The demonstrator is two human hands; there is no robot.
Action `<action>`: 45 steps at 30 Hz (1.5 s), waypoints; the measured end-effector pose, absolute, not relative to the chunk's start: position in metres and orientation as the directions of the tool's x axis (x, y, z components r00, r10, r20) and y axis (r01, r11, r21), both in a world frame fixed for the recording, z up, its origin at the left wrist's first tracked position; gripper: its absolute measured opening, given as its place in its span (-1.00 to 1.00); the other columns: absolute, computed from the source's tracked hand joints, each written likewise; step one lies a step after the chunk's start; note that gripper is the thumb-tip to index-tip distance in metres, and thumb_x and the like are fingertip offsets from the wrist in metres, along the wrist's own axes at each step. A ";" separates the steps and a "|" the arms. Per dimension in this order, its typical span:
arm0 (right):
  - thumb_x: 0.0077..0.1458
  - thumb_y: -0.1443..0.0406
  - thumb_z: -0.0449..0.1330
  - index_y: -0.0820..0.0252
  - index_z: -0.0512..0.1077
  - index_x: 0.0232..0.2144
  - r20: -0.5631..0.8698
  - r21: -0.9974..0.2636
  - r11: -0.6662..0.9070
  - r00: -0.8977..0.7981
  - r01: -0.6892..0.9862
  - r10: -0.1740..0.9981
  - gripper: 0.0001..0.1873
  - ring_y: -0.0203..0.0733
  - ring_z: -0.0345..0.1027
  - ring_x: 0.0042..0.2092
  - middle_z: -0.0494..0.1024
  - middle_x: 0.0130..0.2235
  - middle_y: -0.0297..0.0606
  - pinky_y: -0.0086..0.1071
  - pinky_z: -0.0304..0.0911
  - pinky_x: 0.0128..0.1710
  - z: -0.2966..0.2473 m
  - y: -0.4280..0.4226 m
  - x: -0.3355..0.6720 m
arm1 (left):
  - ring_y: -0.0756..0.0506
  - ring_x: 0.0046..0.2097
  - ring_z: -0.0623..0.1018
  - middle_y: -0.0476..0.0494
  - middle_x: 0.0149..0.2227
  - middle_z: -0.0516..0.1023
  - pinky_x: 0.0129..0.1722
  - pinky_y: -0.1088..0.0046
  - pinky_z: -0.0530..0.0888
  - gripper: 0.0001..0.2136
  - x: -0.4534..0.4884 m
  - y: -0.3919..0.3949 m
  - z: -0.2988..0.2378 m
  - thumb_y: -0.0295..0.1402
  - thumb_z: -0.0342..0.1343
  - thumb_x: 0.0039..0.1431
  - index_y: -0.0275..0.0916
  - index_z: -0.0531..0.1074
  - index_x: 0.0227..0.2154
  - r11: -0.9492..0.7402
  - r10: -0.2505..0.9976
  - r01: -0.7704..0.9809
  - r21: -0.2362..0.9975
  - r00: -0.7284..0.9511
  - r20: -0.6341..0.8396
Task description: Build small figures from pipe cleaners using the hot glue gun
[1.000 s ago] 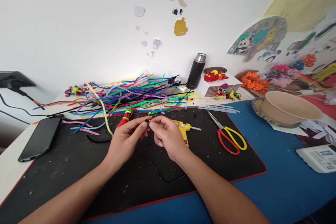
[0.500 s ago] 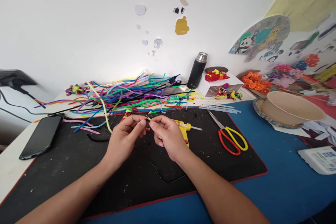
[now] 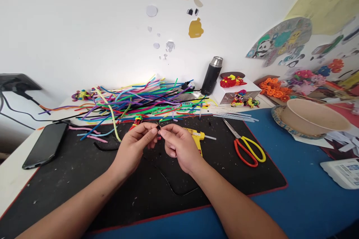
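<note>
My left hand (image 3: pixel 134 147) and my right hand (image 3: pixel 179 145) meet over the black mat (image 3: pixel 84 179), fingertips pinched together. Between them they hold a small craft piece (image 3: pixel 158 128) with black and red bits; it is too small to make out clearly. A thin black pipe cleaner (image 3: pixel 171 186) trails from under my hands across the mat. A yellow glue gun (image 3: pixel 198 137) lies just right of my right hand. A small red figure (image 3: pixel 136 121) lies just beyond my left hand.
A heap of coloured pipe cleaners (image 3: pixel 140 99) lies at the back. Red-and-yellow scissors (image 3: pixel 246 147) rest on the mat's right side. A phone (image 3: pixel 45 143) lies at the left, a black flask (image 3: pixel 211 75) at the back, a paper bowl (image 3: pixel 311 115) at the right.
My hands have stayed pinched together in nearly the same spot, with the fingertips shifting slightly on the small piece. The view has drifted a little.
</note>
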State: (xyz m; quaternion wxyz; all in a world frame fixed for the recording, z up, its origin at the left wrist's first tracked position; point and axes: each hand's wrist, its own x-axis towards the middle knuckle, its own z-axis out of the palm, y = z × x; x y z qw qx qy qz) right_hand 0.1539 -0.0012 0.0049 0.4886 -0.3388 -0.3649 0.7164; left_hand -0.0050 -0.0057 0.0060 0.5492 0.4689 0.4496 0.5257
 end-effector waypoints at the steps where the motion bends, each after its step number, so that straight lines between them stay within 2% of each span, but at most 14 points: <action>1: 0.01 0.08 0.43 0.17 0.45 -0.37 -0.132 -0.847 -0.265 -0.300 -0.462 0.945 -0.66 -0.47 -0.09 -0.64 0.17 -0.63 -0.59 -0.49 -0.17 -0.65 0.005 -0.001 0.154 | 0.00 -0.45 0.39 -0.01 -0.45 0.50 -0.44 0.49 0.33 -0.75 -0.005 -0.005 0.006 -0.17 0.39 0.15 -0.22 0.59 -0.26 0.029 0.999 -0.185 0.982 0.049 -0.020; 8: 0.00 0.08 0.44 0.18 0.44 -0.37 -0.167 -0.815 -0.319 -0.331 -0.484 0.929 -0.65 -0.47 -0.10 -0.65 0.12 -0.65 -0.61 -0.50 -0.20 -0.64 0.007 -0.001 0.155 | 0.03 -0.50 0.32 0.05 -0.54 0.41 -0.50 0.52 0.22 -0.73 -0.004 -0.003 0.008 -0.20 0.46 0.04 -0.23 0.59 -0.28 0.111 0.992 -0.300 0.948 0.085 -0.089; 16: 0.02 0.09 0.44 0.19 0.45 -0.35 -0.165 -0.806 -0.327 -0.345 -0.494 0.924 -0.65 -0.48 -0.11 -0.64 0.11 -0.65 -0.62 -0.50 -0.22 -0.64 0.005 -0.002 0.156 | 0.07 -0.51 0.29 0.05 -0.53 0.39 -0.52 0.55 0.19 -0.71 -0.003 -0.002 0.011 -0.22 0.50 -0.01 -0.24 0.61 -0.27 0.193 0.979 -0.367 0.910 0.137 -0.153; 45: 0.04 0.08 0.41 0.19 0.44 -0.35 -0.153 -0.820 -0.320 -0.357 -0.474 0.922 -0.66 -0.48 -0.09 -0.65 0.12 -0.64 -0.61 -0.50 -0.22 -0.64 0.005 -0.004 0.153 | 0.06 -0.50 0.29 0.08 -0.55 0.36 -0.52 0.56 0.21 -0.69 -0.002 -0.004 0.010 -0.25 0.50 0.00 -0.23 0.51 -0.31 0.217 0.972 -0.384 0.897 0.167 -0.164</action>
